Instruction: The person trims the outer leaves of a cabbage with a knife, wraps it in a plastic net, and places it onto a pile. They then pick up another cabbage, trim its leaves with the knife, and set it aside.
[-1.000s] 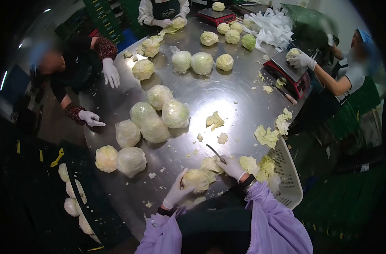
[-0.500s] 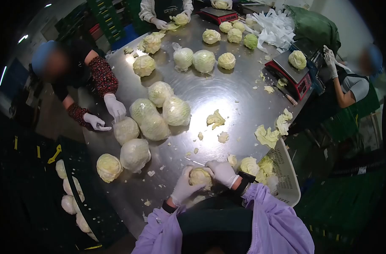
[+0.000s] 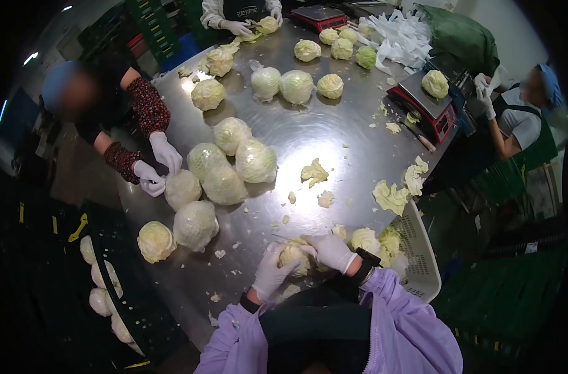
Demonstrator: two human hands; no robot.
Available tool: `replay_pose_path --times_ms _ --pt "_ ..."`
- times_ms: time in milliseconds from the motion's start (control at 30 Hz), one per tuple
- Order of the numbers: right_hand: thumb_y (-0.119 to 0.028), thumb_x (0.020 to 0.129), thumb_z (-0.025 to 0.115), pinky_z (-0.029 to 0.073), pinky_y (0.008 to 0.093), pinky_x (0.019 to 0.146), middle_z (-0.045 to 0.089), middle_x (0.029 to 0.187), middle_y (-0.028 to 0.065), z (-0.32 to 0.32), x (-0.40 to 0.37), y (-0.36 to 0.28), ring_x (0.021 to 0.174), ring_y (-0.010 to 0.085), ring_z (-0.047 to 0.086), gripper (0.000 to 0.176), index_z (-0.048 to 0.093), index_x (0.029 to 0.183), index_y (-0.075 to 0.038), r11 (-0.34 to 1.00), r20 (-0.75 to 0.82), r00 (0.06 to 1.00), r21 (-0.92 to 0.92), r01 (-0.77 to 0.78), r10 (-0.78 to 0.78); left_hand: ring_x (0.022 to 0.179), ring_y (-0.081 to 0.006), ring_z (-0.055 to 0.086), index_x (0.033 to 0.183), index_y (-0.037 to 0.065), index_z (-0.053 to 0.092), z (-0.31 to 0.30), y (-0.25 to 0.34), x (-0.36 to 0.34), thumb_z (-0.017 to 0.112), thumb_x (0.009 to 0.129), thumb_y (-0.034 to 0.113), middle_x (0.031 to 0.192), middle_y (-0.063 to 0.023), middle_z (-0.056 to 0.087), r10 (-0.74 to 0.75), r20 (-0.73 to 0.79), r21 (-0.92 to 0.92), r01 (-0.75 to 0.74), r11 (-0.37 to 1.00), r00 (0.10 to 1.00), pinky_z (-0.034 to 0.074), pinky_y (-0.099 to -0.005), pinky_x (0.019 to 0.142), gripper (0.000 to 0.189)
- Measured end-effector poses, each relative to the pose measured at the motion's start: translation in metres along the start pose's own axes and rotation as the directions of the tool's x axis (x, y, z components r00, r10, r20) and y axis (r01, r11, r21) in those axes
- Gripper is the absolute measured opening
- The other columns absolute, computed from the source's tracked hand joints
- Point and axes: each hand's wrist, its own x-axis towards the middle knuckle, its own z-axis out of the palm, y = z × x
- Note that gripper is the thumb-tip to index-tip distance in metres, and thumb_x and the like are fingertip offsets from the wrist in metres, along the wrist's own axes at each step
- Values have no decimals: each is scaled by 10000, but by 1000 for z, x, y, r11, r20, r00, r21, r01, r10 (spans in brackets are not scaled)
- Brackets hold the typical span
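In the head view a pale cabbage (image 3: 294, 258) sits at the table's near edge, close to my body. My gloved left hand (image 3: 272, 272) is closed around its left side. My gloved right hand (image 3: 331, 252) is at the cabbage's right side, closed on a knife (image 3: 280, 236); only the thin blade shows, pointing left above the cabbage, and the handle is hidden in the glove. Just right of this hand lie trimmed cabbage leaves (image 3: 366, 240) by a white basket (image 3: 426, 262).
Several wrapped cabbages (image 3: 223, 186) stand on the metal table (image 3: 334, 143), with leaf scraps (image 3: 314, 172) around. At left a co-worker's gloved hands (image 3: 153, 177) touch one. A red scale (image 3: 430, 100) bearing a cabbage is at right. A dark crate (image 3: 125, 299) holds more cabbages.
My hands stay at the cabbage, with the knife a little shifted. The left co-worker's hands have come together at a wrapped cabbage. The right co-worker's hands have moved closer together.
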Motion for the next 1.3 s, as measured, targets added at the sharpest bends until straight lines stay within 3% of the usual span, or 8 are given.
replay_pose_path --times_ms 467,600,633,767,933,1067,1200,1300 --pt "-295 861 568 506 456 665 642 727 183 2 -1 53 711 383 626 231 648 903 -82 980 -26 985 -100 -171 169 1255 -298 462 1280 14 532 -44 -23 2 654 865 146 1373 -173 463 108 269 -149 -69 986 957 375 -334 1041 452" --pt "-409 852 603 512 438 705 660 814 194 -7 -3 16 742 379 643 431 611 1094 -53 866 171 940 366 -339 296 1324 -336 383 1403 36 392 -50 -23 -16 709 826 211 1437 -213 378 -124 318 -196 193 961 940 315 -366 1098 681" --pt "-450 838 629 514 426 720 663 854 200 -11 -3 -2 763 383 645 524 585 1159 -38 606 328 888 649 -460 323 1337 -349 352 1432 40 322 -40 -4 -21 758 771 255 1459 -224 331 -119 220 -39 131 991 968 310 -379 1100 821" --pt "-499 773 698 509 373 762 666 893 178 20 3 -17 815 300 662 653 561 1200 -24 939 -2 993 325 -111 118 1348 -383 296 1451 36 227 -16 -8 -30 864 621 323 1472 -235 265 -102 82 143 89 986 991 308 -421 1095 1085" --pt "-407 759 726 528 372 741 665 975 183 -1 13 22 888 335 652 569 579 1192 -68 725 276 863 469 -504 422 1326 -360 343 1431 63 276 -39 -23 -40 861 638 271 1451 -227 295 -16 12 180 14 983 1000 319 -406 1086 1007" --pt "-323 833 651 516 403 759 634 1052 168 17 10 -4 909 339 636 474 549 1235 -96 989 -309 949 143 -27 70 1312 -340 383 1383 43 382 -42 -2 -31 802 714 207 1426 -201 368 -50 64 197 36 980 997 335 -399 1075 807" --pt "-215 872 580 476 394 871 621 1076 194 72 11 -14 977 350 610 367 567 1198 -48 890 -177 980 456 0 90 1264 -301 450 1305 23 481 -38 -42 -20 705 809 302 1383 -185 439 -252 -52 -93 246 965 966 404 -388 1021 612" --pt "-218 881 569 475 388 876 631 1059 199 70 -10 13 985 338 615 348 580 1175 -31 912 -24 986 385 -142 163 1247 -317 476 1321 60 474 -40 -35 -17 404 932 503 1364 -146 474 -528 261 -953 303 -5 809 467 -437 960 594"
